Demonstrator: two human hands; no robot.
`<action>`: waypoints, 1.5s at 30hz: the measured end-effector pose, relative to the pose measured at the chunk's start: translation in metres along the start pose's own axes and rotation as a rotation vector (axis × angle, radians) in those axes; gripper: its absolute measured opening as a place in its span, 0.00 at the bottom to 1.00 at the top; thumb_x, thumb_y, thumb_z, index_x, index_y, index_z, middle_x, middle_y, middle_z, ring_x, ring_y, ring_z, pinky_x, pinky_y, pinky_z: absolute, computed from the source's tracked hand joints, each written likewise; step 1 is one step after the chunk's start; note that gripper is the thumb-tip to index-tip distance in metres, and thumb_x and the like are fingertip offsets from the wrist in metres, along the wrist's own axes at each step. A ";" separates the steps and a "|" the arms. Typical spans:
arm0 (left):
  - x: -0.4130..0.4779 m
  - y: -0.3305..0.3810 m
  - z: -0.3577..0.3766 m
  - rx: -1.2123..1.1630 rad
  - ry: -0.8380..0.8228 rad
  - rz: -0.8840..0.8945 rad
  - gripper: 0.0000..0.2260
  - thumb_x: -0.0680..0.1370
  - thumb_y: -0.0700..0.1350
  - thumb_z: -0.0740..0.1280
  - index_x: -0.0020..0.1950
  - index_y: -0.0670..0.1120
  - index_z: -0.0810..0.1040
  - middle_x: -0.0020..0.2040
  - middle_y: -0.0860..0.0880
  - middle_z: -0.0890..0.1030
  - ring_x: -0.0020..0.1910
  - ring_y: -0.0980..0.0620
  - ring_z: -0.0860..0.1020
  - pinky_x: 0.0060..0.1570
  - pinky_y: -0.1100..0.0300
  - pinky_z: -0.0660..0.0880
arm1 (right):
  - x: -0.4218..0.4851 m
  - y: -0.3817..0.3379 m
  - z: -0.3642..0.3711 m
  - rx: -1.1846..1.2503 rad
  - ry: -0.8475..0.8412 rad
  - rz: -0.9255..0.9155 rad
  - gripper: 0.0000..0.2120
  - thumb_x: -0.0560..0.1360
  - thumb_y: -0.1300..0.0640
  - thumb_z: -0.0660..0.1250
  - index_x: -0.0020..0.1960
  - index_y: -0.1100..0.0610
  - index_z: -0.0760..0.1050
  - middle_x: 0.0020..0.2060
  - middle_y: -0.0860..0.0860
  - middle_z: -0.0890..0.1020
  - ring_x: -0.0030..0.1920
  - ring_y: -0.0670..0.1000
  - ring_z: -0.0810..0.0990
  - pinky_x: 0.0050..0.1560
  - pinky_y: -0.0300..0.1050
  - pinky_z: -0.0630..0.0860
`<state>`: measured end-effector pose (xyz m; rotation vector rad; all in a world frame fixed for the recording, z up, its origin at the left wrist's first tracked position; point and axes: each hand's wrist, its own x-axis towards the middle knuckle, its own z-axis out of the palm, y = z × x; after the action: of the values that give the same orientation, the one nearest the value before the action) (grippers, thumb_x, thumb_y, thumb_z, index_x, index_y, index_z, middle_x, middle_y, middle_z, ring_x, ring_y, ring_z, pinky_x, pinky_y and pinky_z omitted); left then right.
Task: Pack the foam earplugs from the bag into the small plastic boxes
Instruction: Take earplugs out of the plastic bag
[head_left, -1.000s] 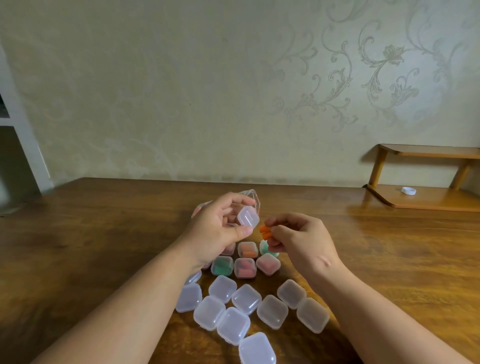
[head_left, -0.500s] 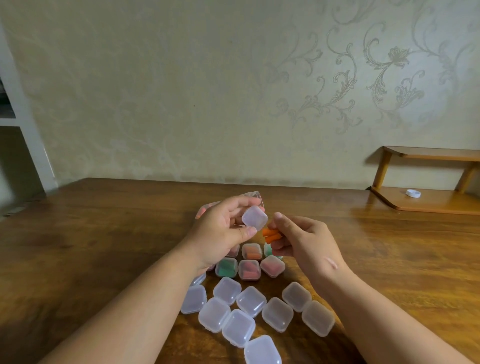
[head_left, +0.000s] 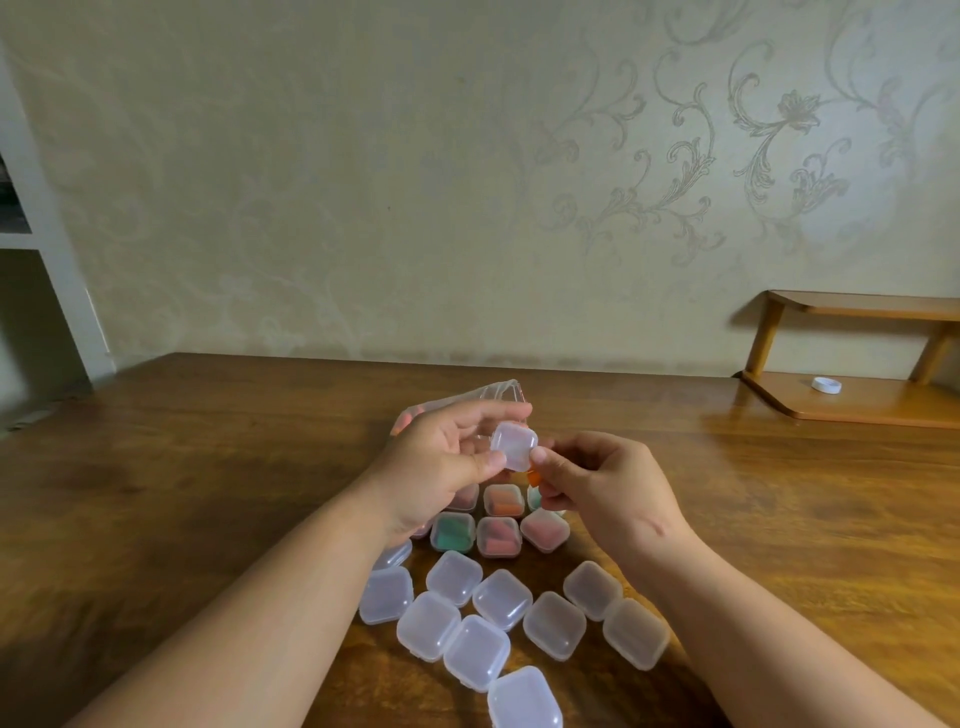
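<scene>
The person's left hand (head_left: 441, 467) is raised above the table (head_left: 208, 467) and holds a small box (head_left: 514, 446) of clear plastic, thumb on its near side and fingers curled round its far side. The box is tilted with one flat face towards the person; whether its lid is open or closed cannot be told. The right hand (head_left: 608, 488) is close against it, the thumb tip touching the box's right edge. The curled fingers of this hand pinch an orange earplug (head_left: 533, 477) just below the box; only a sliver of orange shows, so the count cannot be told. The two hands are together, meeting at the box. Behind the left hand lies the bag (head_left: 467, 402), clear plastic and crumpled on the table, mostly hidden by the fingers; its contents cannot be made out. Directly under the hands sit the filled boxes (head_left: 498, 537), closed, showing orange, pink and green foam through their walls, packed edge to edge in two short rows. Nearer the person lie the empty boxes (head_left: 502, 598), about ten in a loose cluster, several touching one another. At the far right of the table stands a low wooden shelf (head_left: 857, 410), with a white cap (head_left: 826, 385) lying on its lower board. The wall (head_left: 363, 182) behind carries a pale floral pattern.
</scene>
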<state>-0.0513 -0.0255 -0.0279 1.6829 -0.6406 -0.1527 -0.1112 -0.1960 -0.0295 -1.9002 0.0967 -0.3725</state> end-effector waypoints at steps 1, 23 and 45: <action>0.000 0.000 0.000 0.001 -0.004 -0.002 0.22 0.78 0.33 0.68 0.59 0.60 0.82 0.61 0.54 0.82 0.61 0.54 0.80 0.60 0.51 0.80 | 0.000 0.000 0.000 0.009 0.014 0.007 0.02 0.73 0.49 0.71 0.42 0.45 0.80 0.34 0.45 0.85 0.37 0.46 0.84 0.44 0.47 0.84; 0.005 -0.005 0.004 0.233 0.120 0.042 0.11 0.71 0.50 0.72 0.51 0.63 0.80 0.47 0.51 0.85 0.55 0.48 0.80 0.51 0.40 0.81 | -0.003 -0.005 0.000 0.029 -0.102 0.065 0.11 0.75 0.45 0.69 0.44 0.51 0.83 0.33 0.47 0.85 0.35 0.45 0.83 0.41 0.40 0.82; 0.004 -0.004 0.004 0.246 0.129 0.113 0.18 0.72 0.37 0.77 0.46 0.60 0.77 0.52 0.53 0.83 0.53 0.57 0.83 0.54 0.48 0.82 | -0.006 -0.012 0.002 0.158 -0.172 0.119 0.13 0.78 0.50 0.65 0.46 0.57 0.84 0.35 0.52 0.85 0.33 0.45 0.82 0.44 0.43 0.81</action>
<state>-0.0482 -0.0309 -0.0311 1.8693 -0.6764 0.1192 -0.1181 -0.1887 -0.0201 -1.7532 0.0627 -0.1309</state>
